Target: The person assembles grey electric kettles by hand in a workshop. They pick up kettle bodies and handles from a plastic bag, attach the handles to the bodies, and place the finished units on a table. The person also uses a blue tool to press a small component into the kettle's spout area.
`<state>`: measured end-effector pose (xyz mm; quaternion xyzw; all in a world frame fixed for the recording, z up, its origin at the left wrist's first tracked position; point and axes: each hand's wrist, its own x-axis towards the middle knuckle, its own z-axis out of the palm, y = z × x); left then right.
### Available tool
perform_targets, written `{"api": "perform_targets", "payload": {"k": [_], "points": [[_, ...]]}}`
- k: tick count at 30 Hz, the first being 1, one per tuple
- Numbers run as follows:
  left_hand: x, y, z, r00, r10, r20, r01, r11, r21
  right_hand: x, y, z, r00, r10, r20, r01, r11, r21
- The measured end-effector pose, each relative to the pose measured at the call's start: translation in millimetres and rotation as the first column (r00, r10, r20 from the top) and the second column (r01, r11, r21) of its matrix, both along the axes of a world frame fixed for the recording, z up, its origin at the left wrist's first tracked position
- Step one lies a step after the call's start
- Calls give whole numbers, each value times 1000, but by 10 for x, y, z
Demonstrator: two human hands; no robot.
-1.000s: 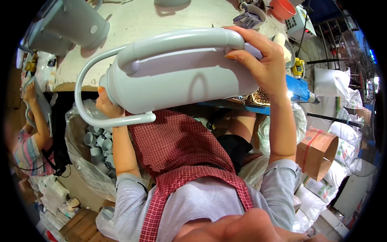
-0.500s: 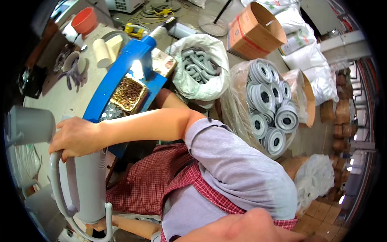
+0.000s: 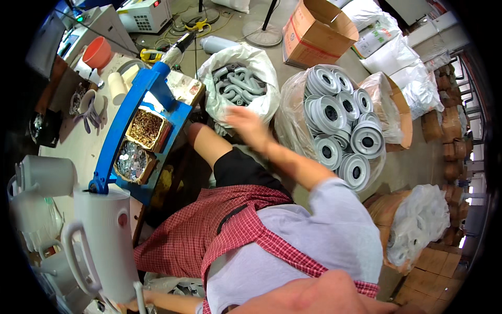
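A tall grey plastic jug (image 3: 107, 230) with a long side handle hangs on the end of a blue press arm (image 3: 119, 112). My left hand (image 3: 128, 306) is at the jug's lower end, mostly hidden, and appears to grip it. My right hand (image 3: 248, 128), blurred by motion, is raised with its fingers stretched out and nothing visible in them. It passes in front of a white sack (image 3: 209, 83) full of curved grey tubes (image 3: 240, 83). On the press stand a tray of small brass-coloured rivets (image 3: 148, 128) and a tray of shiny metal discs (image 3: 133, 161).
Other grey jugs (image 3: 49, 175) stand at the left. A worktable (image 3: 78, 152) holds an orange bowl (image 3: 98, 52) and purple gloves (image 3: 90, 118). To the right are a plastic bag of grey round parts (image 3: 325, 152) and a cardboard box (image 3: 314, 39).
My right hand has let go of the jug's handle area and swung right towards the sack of tubes. The jug now sits on the press end, with my left hand still at its lower end.
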<state>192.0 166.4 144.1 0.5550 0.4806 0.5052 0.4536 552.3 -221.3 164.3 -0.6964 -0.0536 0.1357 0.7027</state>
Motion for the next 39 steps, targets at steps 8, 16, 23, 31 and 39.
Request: {"api": "perform_targets", "payload": {"k": [8, 16, 23, 31, 39], "points": [[-462, -105, -20, 1000, 25, -1, -25, 999, -22, -373, -3977, -1429, 387, -609, -693, 868, 495, 50], [-1017, -541, -262, 977, 84, 198, -77, 996, -42, -330, -1632, 500, 985, 37, 168, 5, 970, -244], [-734, -915, 205, 826, 50, 561, 70, 979, -190, -729, 943, 782, 453, 459, 764, -463, 854, -238], [-1014, -1039, 311, 828, 255, 499, -156, 960, -233, -875, 1356, 1091, 45, 289, 956, -626, 754, -198], [-1271, -1137, 665, 803, 328, 497, -282, 945, -167, -1000, 1583, 1128, 176, 446, 878, -751, 638, -173]]}}
